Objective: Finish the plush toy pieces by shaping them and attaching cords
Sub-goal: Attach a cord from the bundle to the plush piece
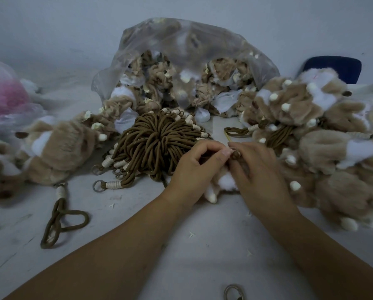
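My left hand (193, 169) and my right hand (257, 169) meet over one tan and white plush piece (222, 182) lying on the grey table (202, 245). Both hands have curled fingers that pinch the top of the piece, where a small brown loop (235, 154) shows between the fingertips. Most of the piece is hidden under my hands; a white foot (211, 197) sticks out below. A bundle of brown cords (157, 141) with cream wrapped ends and metal rings lies just left of my left hand.
A clear plastic bag (185, 61) of plush pieces stands open behind the cords. Plush pieces are heaped at the right (324, 137) and left (57, 148). One loose cord (59, 217) lies front left, a metal ring (234, 292) at the bottom edge, a pink-filled bag (3, 98) far left.
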Demonstrator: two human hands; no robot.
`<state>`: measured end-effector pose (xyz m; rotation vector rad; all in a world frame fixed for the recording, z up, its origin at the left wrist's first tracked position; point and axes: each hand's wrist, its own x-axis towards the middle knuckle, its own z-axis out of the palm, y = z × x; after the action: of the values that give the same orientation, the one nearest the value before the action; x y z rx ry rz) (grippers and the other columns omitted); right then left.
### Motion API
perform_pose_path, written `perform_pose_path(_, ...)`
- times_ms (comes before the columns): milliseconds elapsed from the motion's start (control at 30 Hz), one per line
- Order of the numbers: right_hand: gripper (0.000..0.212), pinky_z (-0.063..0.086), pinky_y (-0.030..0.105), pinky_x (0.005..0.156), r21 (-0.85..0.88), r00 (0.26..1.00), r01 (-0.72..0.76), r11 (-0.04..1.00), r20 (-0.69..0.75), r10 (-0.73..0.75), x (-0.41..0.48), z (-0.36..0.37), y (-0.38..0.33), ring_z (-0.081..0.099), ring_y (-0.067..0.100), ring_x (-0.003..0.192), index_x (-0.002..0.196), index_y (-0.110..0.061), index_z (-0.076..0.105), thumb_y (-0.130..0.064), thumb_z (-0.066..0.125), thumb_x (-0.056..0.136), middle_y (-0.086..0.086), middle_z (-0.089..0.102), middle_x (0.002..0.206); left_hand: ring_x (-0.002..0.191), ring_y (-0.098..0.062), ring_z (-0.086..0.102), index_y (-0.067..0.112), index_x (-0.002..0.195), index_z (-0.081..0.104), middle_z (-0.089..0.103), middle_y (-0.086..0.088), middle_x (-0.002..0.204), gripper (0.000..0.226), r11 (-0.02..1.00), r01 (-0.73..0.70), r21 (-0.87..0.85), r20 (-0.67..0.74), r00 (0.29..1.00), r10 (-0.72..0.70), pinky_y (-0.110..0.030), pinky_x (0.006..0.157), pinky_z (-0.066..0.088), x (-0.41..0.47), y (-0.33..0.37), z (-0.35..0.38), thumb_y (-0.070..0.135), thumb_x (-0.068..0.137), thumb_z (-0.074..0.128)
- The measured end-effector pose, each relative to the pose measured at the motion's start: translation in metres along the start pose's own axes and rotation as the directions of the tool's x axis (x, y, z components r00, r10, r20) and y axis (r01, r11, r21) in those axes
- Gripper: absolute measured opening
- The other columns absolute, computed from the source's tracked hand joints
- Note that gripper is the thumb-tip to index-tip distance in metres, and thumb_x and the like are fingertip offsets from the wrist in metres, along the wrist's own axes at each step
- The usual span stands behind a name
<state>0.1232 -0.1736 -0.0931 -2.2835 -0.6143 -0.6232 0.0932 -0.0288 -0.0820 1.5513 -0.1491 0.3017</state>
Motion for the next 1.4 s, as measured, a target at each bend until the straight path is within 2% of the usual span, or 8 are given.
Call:
perform_pose_path(300,0.038,0.026,0.019,0.091,0.026,0.999,-0.021,0.999,-0.046,0.023,0.0,-0.003,0.004,0.037,0.011,0.113,0.13,-0.023,0.057,-0.02,0.046,0.094,-0.006,0.048,0.12,0.112,-0.01,0.058,0.016,0.096,0.067,0.062,-0.002,0.117,0.004,0.983,-0.095,0.16,0.153,0.986,0.071,-0.025,0.099,0.046,-0.001,-0.003,0.002,0.015,0.095,0.063)
perform_pose_path(500,0.05,0.032,0.029,0.103,0.113,0.977,-0.148,0.983,-0.14,0.163,0.002,-0.003,-0.002,0.039,0.015,0.122,0.134,-0.019,0.049,-0.035,0.055,0.087,0.001,0.041,0.127,0.115,-0.002,0.047,0.014,0.095,0.064,0.043,0.004,0.119,0.006,0.917,-0.293,0.269,0.032,0.955,0.296,-0.018,0.093,0.045,-0.002,-0.003,0.006,0.016,0.094,0.058)
perform_pose_path(600,0.047,0.036,0.03,0.103,0.131,0.969,-0.146,0.981,-0.181,0.169,0.002,-0.004,-0.004,0.043,0.019,0.12,0.131,-0.015,0.05,-0.031,0.06,0.088,0.001,0.038,0.126,0.105,0.005,0.048,0.029,0.094,0.058,0.046,0.002,0.114,0.015,0.895,-0.326,0.304,-0.06,0.931,0.36,-0.008,0.086,0.04,-0.001,0.001,0.003,0.014,0.096,0.057)
perform_pose_path(700,0.038,0.038,0.025,0.097,0.138,0.965,-0.045,0.989,-0.249,0.078,0.0,-0.007,-0.008,0.047,0.014,0.11,0.122,-0.016,0.054,-0.035,0.052,0.089,-0.007,0.033,0.119,0.104,-0.002,0.055,0.03,0.1,0.061,0.058,0.001,0.11,0.014,0.902,-0.3,0.311,-0.019,0.947,0.322,-0.015,0.089,0.044,-0.002,0.0,0.005,0.017,0.096,0.057)
perform_pose_path(800,0.034,0.036,0.012,0.093,0.224,0.988,-0.027,0.974,-0.141,0.06,-0.001,-0.009,-0.009,0.046,-0.003,0.105,0.12,-0.021,0.058,-0.034,0.047,0.091,-0.014,0.036,0.114,0.1,-0.002,0.061,0.034,0.097,0.063,0.066,0.014,0.101,0.014,0.933,-0.248,0.263,0.03,0.968,0.249,-0.016,0.087,0.046,-0.004,-0.001,0.006,0.021,0.096,0.058)
perform_pose_path(967,0.046,0.032,0.017,0.105,0.23,0.999,-0.037,0.972,0.046,0.027,0.001,-0.011,-0.008,0.043,0.003,0.123,0.134,-0.02,0.053,-0.029,0.036,0.093,-0.009,0.048,0.128,0.094,0.006,0.062,0.038,0.095,0.066,0.067,0.026,0.093,0.022,0.972,-0.168,0.167,0.036,0.986,0.164,-0.01,0.082,0.045,-0.003,-0.001,0.005,0.016,0.096,0.061)
perform_pose_path(1167,0.046,0.02,-0.003,0.098,0.244,0.991,-0.096,0.965,0.115,0.069,0.001,-0.01,-0.006,0.034,-0.015,0.122,0.145,-0.029,0.038,-0.036,0.039,0.099,-0.024,0.04,0.132,0.108,0.006,0.061,0.033,0.109,0.067,0.069,0.023,0.106,0.029,0.98,-0.166,0.112,0.07,0.985,0.159,-0.009,0.089,0.044,-0.005,-0.001,0.004,0.01,0.099,0.052)
perform_pose_path(1400,0.034,0.04,0.033,0.104,0.229,0.996,-0.085,0.97,0.011,0.085,0.001,-0.01,-0.006,0.053,0.009,0.118,0.13,-0.019,0.057,-0.022,0.04,0.101,-0.006,0.061,0.123,0.111,0.002,0.059,0.018,0.125,0.067,0.065,0.019,0.112,0.033,0.908,-0.281,0.311,0.074,0.959,0.272,-0.016,0.094,0.046,-0.006,-0.002,0.006,0.018,0.097,0.05)
